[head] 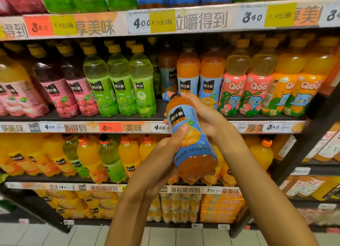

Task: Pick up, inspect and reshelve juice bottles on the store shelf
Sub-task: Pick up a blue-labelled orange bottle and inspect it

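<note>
Store shelves (165, 125) full of drinks fill the view. Both hands hold one orange juice bottle (189, 135) just below its shelf gap (163, 108). Left hand (165, 154) grips low, right hand (206, 115) wraps high. Its cap tips up-left toward the gap.

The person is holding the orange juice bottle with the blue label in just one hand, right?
Not quite. The head view shows both hands on the orange juice bottle: the left hand grips its lower part with the thumb across the blue label, and the right hand wraps around it behind, near the top.
</note>
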`<state>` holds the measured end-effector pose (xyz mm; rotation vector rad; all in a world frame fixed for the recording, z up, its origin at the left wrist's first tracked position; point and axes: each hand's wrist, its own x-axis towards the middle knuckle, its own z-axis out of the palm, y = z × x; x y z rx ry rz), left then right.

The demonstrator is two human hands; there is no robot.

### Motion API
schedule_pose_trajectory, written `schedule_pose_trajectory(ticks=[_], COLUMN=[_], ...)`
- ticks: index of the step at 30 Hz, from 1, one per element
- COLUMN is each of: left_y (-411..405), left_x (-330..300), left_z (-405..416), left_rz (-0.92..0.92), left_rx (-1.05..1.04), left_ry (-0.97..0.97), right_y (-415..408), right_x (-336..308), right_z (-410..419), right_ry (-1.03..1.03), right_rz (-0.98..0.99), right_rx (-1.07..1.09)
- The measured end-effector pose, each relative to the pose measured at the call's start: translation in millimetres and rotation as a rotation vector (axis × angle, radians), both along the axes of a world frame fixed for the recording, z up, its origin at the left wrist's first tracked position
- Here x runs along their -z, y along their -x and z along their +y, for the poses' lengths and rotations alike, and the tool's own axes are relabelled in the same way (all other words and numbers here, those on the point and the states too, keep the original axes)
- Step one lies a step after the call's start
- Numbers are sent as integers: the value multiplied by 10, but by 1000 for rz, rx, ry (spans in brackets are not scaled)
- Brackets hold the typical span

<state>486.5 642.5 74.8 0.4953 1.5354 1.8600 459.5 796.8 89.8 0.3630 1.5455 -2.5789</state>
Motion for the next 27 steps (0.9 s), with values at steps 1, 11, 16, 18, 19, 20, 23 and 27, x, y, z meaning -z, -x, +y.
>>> schedule_pose_trajectory(ticks=[1,11,16,18,19,20,23,27], left_y=[-37,-98,34,71,91,117,212,236], left_x=[-3,242,264,268,269,272,281,364], left_z=[-59,104,101,112,112,104,53,68], left_rz=[4,192,314,375,408,440,538,633], left_rx=[45,-18,-33,-99,-114,-120,-140,-199], left_ry=[-12,-22,-96,-124,-129,-125,-122,-132], right_y=[3,-223,-392,-451,-481,-511,-606,-688], right_x=[-14,-362,-454,-472,-470,-463,-384,-288], right_z=[13,-20,-71,-61,-52,-41,-17,7], right_ry=[-20,-204,-384,-491,-519,-532,-520,-526], right_rz=[10,558,737,762,769,772,805,887], right_rx=[27,142,117,45,-2,-46,-107,-165])
